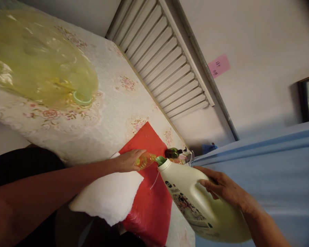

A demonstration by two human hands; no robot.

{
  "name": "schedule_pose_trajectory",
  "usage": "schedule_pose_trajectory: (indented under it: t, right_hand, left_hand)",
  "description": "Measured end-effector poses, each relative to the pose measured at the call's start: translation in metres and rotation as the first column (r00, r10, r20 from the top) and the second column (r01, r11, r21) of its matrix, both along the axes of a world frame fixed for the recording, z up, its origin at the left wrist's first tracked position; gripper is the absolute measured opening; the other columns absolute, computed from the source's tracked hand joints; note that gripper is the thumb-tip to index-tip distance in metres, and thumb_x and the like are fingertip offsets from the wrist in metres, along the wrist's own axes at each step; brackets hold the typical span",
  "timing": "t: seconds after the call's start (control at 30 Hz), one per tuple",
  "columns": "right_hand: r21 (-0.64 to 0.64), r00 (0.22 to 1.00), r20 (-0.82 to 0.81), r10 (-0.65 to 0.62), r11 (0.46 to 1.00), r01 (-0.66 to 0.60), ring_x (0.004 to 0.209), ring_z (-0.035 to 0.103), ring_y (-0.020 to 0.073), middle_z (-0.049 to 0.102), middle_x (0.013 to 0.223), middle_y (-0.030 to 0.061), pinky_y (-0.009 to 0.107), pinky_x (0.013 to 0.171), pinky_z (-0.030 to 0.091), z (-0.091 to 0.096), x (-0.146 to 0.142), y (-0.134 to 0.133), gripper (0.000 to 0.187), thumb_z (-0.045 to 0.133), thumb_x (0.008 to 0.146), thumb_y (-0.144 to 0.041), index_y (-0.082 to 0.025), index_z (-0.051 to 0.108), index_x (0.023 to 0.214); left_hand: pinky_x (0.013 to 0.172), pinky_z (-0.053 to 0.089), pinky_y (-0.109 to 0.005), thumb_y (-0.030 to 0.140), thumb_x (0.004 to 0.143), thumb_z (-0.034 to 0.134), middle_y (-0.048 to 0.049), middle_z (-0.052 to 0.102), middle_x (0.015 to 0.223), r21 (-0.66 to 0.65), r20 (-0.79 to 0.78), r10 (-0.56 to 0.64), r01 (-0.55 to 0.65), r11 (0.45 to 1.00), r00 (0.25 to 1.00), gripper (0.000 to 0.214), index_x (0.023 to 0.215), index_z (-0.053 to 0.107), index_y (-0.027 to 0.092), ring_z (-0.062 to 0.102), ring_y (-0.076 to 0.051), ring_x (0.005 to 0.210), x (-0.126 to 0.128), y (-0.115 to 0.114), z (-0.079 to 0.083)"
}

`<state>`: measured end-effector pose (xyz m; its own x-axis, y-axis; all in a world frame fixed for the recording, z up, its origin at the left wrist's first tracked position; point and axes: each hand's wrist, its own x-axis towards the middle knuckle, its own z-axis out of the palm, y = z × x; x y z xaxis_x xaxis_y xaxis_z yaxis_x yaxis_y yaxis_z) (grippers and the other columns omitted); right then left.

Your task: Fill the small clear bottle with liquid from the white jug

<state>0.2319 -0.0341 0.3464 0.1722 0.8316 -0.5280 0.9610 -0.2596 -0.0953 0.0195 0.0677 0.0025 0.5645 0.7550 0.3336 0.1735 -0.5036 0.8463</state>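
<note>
My right hand (222,187) grips the handle of a large pale green jug (180,181), which is tilted so that its mouth faces the small bottle. A green spout (160,160) shows at the jug's mouth. My left hand (128,160) is closed around a small clear bottle (146,161) with yellowish colour in it. The bottle's neck meets or nearly meets the spout; contact is hard to tell. Beneath both lies a red plastic sheet or bag (157,206). A white paper towel (110,197) lies below my left forearm.
On the flower-patterned tablecloth (110,113) rests a big yellow plastic bag (38,58) with a pale green ring (81,98) at its end. A dark green bottle (172,152) stands beyond the jug's mouth. A radiator (162,58) and blue curtain (280,185) border the table.
</note>
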Motion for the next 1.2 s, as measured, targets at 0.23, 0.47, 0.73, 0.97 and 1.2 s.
schedule_pose_trajectory:
  t: [0.23, 0.47, 0.73, 0.97, 1.2]
  right_hand:
    - [0.017, 1.0, 0.001, -0.018, 1.0, 0.018, 0.061, 0.049, 0.0156, 0.059, 0.072, 0.0007, 0.028, 0.059, 0.041, -0.0001, -0.0035, -0.0006, 0.063, 0.057, 0.087, -0.054, -0.024, 0.052, 0.142]
    - [-0.003, 1.0, -0.009, -0.005, 1.0, 0.005, 0.064, 0.048, 0.0153, 0.059, 0.076, 0.0007, 0.028, 0.06, 0.041, 0.0009, -0.0039, -0.0001, 0.062, 0.055, 0.089, -0.052, -0.024, 0.049, 0.144]
    - [-0.004, 1.0, 0.001, -0.006, 1.0, 0.006, 0.063, 0.05, 0.016, 0.06, 0.076, 0.0018, 0.028, 0.058, 0.041, 0.0004, -0.0055, 0.0006, 0.068, 0.055, 0.086, -0.056, -0.022, 0.049, 0.144]
    - [0.036, 0.998, -0.04, -0.039, 0.999, 0.04, 0.061, 0.051, 0.0157, 0.062, 0.073, 0.0014, 0.028, 0.057, 0.042, 0.0004, -0.0036, -0.0003, 0.062, 0.061, 0.084, -0.051, -0.025, 0.055, 0.14]
    - [0.04, 0.998, -0.051, -0.021, 0.999, 0.023, 0.061, 0.05, 0.0152, 0.061, 0.075, 0.0012, 0.028, 0.056, 0.041, -0.0024, 0.0031, -0.0002, 0.061, 0.06, 0.086, -0.052, -0.027, 0.053, 0.141]
  left_hand:
    - [0.107, 0.04, -0.042, 0.034, 0.077, 0.069, -0.0116, 0.052, 0.14, -0.009, 0.018, -0.004, 0.004, 1.0, 1.0, 0.075, 0.143, 0.034, 0.024, 0.049, -0.03, 0.13, 0.0009, 0.0004, -0.0016]
    - [0.108, 0.04, -0.041, 0.034, 0.077, 0.069, -0.0118, 0.051, 0.142, -0.002, 0.001, -0.002, 0.002, 1.0, 1.0, 0.076, 0.143, 0.032, 0.024, 0.048, -0.029, 0.131, 0.0006, 0.0001, -0.0008]
    - [0.107, 0.04, -0.041, 0.033, 0.077, 0.068, -0.0112, 0.052, 0.142, 0.013, -0.02, 0.009, -0.008, 1.0, 1.0, 0.076, 0.143, 0.031, 0.024, 0.049, -0.03, 0.131, -0.0006, -0.0008, 0.0022]
    - [0.107, 0.038, -0.036, 0.033, 0.077, 0.069, -0.012, 0.051, 0.141, 0.009, -0.008, 0.012, -0.011, 1.0, 1.0, 0.077, 0.144, 0.034, 0.019, 0.048, -0.028, 0.131, -0.0004, -0.0006, 0.0005]
    - [0.107, 0.039, -0.036, 0.036, 0.079, 0.068, -0.0129, 0.051, 0.142, 0.022, -0.021, 0.012, -0.012, 1.0, 1.0, 0.075, 0.143, 0.034, 0.018, 0.048, -0.027, 0.131, -0.0001, -0.0007, 0.0006]
